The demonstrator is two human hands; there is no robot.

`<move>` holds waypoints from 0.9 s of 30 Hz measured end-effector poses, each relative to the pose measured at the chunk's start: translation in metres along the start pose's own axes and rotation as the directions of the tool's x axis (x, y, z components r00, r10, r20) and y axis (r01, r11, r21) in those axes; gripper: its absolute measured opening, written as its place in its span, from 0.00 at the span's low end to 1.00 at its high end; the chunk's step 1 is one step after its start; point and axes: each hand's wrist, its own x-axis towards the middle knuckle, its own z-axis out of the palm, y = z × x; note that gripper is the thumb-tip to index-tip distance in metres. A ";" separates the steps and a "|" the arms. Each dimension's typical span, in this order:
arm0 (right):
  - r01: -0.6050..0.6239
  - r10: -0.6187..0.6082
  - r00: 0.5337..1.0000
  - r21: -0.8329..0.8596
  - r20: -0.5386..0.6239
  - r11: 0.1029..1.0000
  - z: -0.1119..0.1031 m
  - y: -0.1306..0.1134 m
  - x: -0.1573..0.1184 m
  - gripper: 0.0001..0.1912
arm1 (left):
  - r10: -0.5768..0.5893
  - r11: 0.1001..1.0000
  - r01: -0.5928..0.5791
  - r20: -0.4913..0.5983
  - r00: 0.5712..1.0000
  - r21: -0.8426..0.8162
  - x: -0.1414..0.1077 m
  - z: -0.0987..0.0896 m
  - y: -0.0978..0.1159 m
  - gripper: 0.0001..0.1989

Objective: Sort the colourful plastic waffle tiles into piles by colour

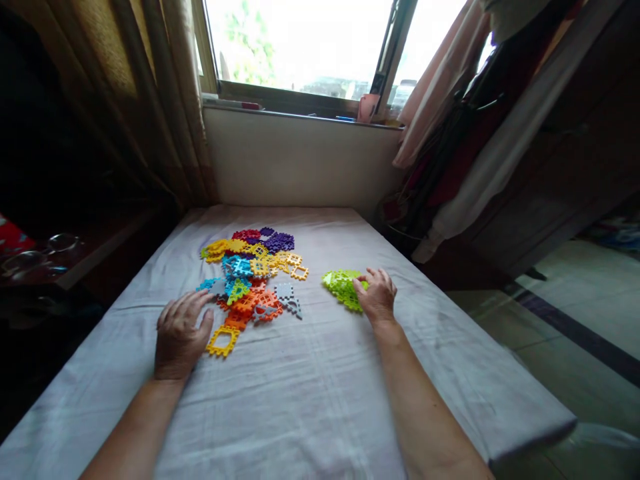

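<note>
My left hand [181,333] rests at the left edge of a mixed heap of toothed plastic building pieces, thumb apart from the fingers. Its fingertips reach the blue pieces [237,267], and a yellow square frame [223,341] lies beside its thumb. Orange pieces [245,307], grey pieces [285,291] and a green triangular piece [238,291] lie around the near part of this heap. To the right, my right hand [379,295] has thumb and fingers closed at the edge of a pile of lime green pieces [341,287]. Its fingertips partly hide what is gripped.
Yellow pieces [225,248], purple pieces [281,242] and red pieces [247,235] form the heap's far end. A pale cloth covers the table [300,407]. Beyond stand a wall and window sill with a pink cup [368,108]. Clothes [450,127] hang at right, a curtain [150,100] at left.
</note>
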 end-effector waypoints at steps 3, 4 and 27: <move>-0.024 0.024 1.000 0.018 0.005 1.000 0.002 0.005 -0.005 0.12 | 0.010 1.000 -0.011 0.039 0.999 0.022 0.000 0.003 0.012 0.14; -0.032 0.032 0.999 0.027 0.005 0.999 0.002 0.007 -0.006 0.12 | 0.002 1.000 -0.003 0.059 0.998 0.022 0.001 0.004 0.014 0.15; -0.228 0.349 0.923 0.495 -0.166 0.838 0.027 0.057 -0.003 0.19 | 0.152 0.974 -0.108 0.222 0.963 -0.200 0.057 0.055 0.137 0.11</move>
